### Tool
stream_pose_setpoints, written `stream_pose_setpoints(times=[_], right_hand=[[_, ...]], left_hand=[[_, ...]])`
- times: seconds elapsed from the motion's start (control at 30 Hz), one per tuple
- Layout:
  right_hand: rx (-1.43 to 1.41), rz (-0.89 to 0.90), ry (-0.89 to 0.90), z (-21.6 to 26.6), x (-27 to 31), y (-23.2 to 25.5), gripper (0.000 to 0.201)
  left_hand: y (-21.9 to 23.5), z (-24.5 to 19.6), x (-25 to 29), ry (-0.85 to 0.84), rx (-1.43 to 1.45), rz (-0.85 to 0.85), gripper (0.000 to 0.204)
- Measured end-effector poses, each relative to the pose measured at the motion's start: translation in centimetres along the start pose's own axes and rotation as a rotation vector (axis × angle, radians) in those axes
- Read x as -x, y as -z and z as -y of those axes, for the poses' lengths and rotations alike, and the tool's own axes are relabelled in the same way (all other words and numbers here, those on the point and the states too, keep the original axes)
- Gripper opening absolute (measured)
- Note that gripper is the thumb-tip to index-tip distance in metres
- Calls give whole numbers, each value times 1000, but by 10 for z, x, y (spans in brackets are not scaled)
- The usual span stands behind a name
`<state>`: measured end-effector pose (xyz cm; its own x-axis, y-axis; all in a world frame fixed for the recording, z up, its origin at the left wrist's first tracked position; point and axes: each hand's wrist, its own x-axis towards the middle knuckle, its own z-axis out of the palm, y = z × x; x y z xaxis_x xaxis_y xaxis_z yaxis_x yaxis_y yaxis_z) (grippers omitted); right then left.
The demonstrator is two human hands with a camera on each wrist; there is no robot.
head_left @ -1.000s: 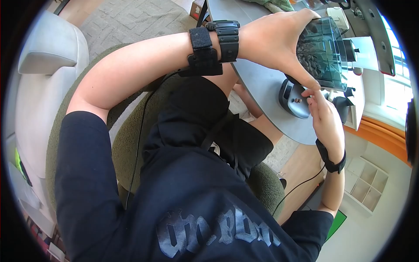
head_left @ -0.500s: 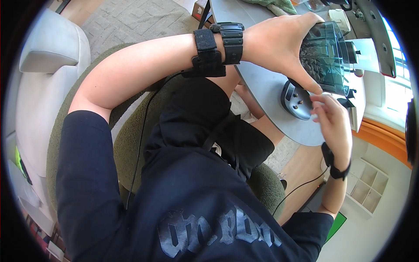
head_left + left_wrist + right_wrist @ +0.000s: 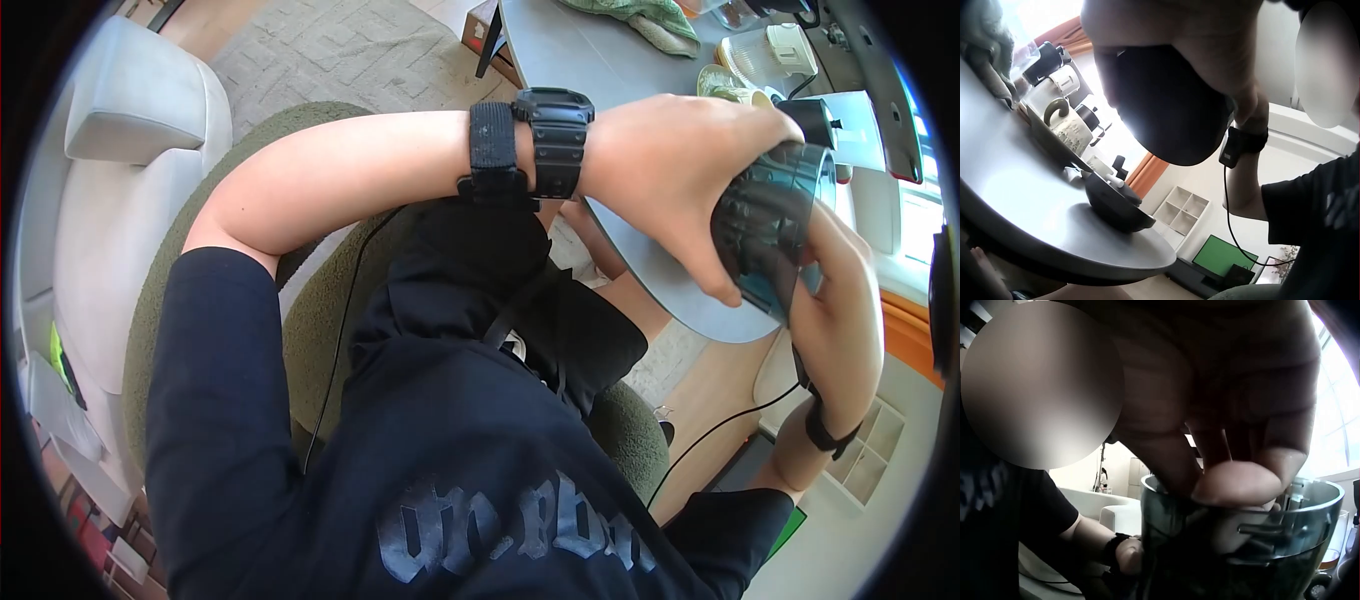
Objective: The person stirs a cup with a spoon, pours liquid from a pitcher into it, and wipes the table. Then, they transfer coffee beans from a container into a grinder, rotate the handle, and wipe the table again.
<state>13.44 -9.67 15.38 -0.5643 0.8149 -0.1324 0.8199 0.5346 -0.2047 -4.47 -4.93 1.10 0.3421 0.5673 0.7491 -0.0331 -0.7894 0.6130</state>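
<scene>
Left fingers [image 3: 1105,78] grip a dark container [image 3: 1169,109], and a black dish [image 3: 1115,207] rests on the grey table [image 3: 1035,206].

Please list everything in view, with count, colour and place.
Container: 1, transparent teal, between the hands
Table: 1, grey, in front
Cloth: 1, green, on table
Mug: 1, pale, table's far side
Dish: 1, black, on table
Sofa: 1, whitish, left
Chair: 1, olive, beside sofa
Rug: 1, greyish, floor
Shelf unit: 1, white, background
Screen: 1, green, background
Curtain: at least 1, orange, background
Small background items: unclear
Watch: 1, black, left wrist
Left hand: 1, bare, gripping container
Right hand: 1, bare, at container's mouth
</scene>
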Motion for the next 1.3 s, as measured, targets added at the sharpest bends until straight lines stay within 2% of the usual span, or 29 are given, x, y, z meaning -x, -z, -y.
stream_pose_setpoints(times=[0.03, 0.1, 0.13, 0.2, 0.3, 0.37, 0.47, 0.53, 0.6, 0.7, 0.8, 0.9, 0.97, 1.03, 1.07, 1.13, 1.17, 1.3], right_hand=[[34, 87, 11, -2, -5, -1, 34], [27, 40, 90, -3, -12, -9, 31], [66, -34, 167, -4, -13, -14, 26], [57, -90, 208, -8, -14, -15, 20], [-39, -81, 156, -14, -15, -10, 19], [-35, -142, 178, -11, -15, -6, 19], [-170, -133, -8, -12, -8, -4, 14], [-99, -115, 38, -13, -6, 0, 12], [64, -116, 195, -18, -10, 1, 9], [34, -191, 269, -24, -13, -1, 9], [-222, -339, -71, -20, 3, 4, 11], [-148, -561, 35, -49, 22, 18, 18], [-85, -653, -11, -66, 33, 26, 22], [-58, -738, -144, -76, 44, 26, 22], [-208, -694, -169, -90, 50, 23, 22], [-362, -494, -262, -93, 47, 2, 21], [-437, -393, -309, -93, 44, -11, 21], [-534, -231, -391, -80, 34, -68, 15]], left_hand=[[-1, -1, 1, -10, -15, -4, 102], [-5, -2, 2, -27, -42, -10, 102], [-5, -3, 2, -3, -26, 9, 103], [-4, -4, 1, 44, 38, 35, 103], [0, -6, 0, 54, 50, 34, 103], [0, -4, 0, 36, 42, 16, 103], [-4, 4, 1, 22, 47, -16, 102], [-5, 6, 1, 26, 48, -23, 103], [-7, 9, 1, 10, 63, -25, 103], [-7, 10, 2, -3, 54, -29, 103], [-5, 14, 2, -3, 39, -30, 103], [-1, 19, 1, 17, 12, -39, 103], [4, 21, -1, 36, -15, -35, 103], [9, 25, -2, 59, -50, -21, 103], [9, 27, -2, 111, -9, -24, 103], [10, 31, -1, 216, 74, -27, 103], [10, 33, -1, 213, 63, -34, 103], [9, 39, 0, 201, 31, -57, 103]])
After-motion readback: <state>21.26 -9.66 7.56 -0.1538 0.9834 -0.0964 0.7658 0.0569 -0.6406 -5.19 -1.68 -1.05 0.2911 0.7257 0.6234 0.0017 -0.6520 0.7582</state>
